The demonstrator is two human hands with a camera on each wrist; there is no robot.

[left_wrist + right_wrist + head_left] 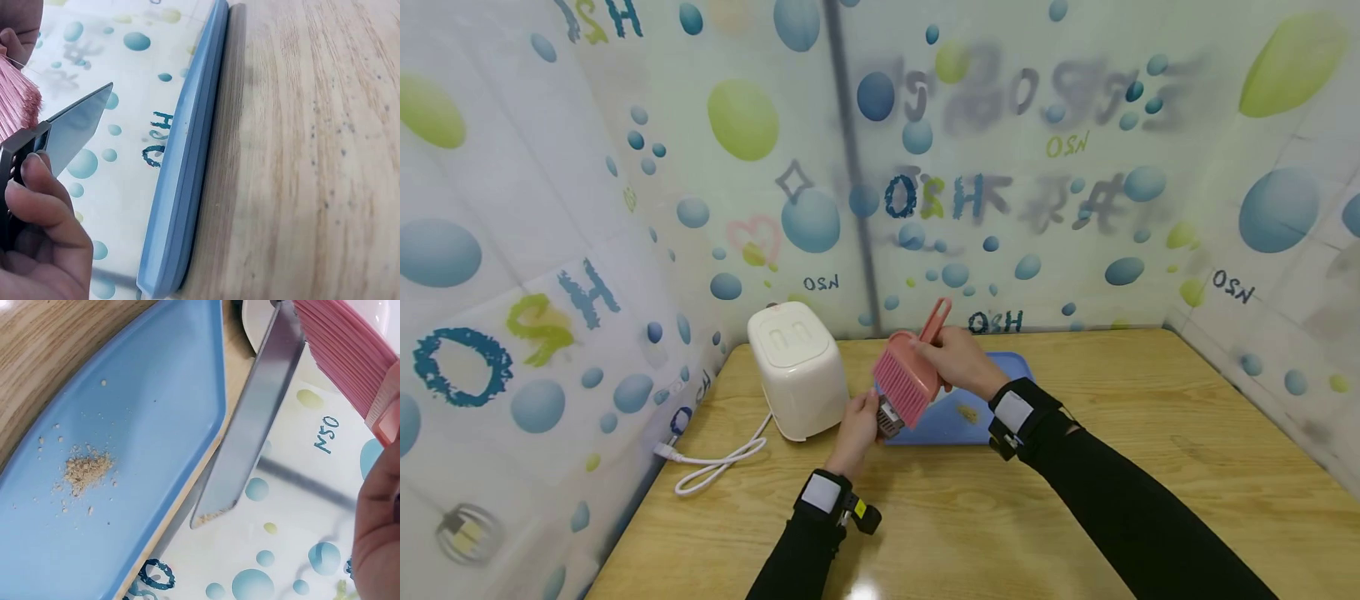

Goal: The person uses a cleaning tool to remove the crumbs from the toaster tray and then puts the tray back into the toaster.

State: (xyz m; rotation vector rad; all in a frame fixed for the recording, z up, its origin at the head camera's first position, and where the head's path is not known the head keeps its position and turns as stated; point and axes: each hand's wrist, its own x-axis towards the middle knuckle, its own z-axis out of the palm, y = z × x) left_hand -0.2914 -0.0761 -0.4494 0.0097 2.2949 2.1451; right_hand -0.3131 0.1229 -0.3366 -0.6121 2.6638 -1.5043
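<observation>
L grip [856, 427] pinches metal tray [249, 425], R grip [964, 361] brush [904, 379].

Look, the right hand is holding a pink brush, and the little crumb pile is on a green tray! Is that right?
Not quite: the tray is blue, not green, as the right wrist view shows. The right hand is holding a pink brush, and the little crumb pile is on that tray.

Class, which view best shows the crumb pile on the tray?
The right wrist view: the crumb pile appears close and clear. The head view shows only a small patch; the left wrist view shows none.
</observation>
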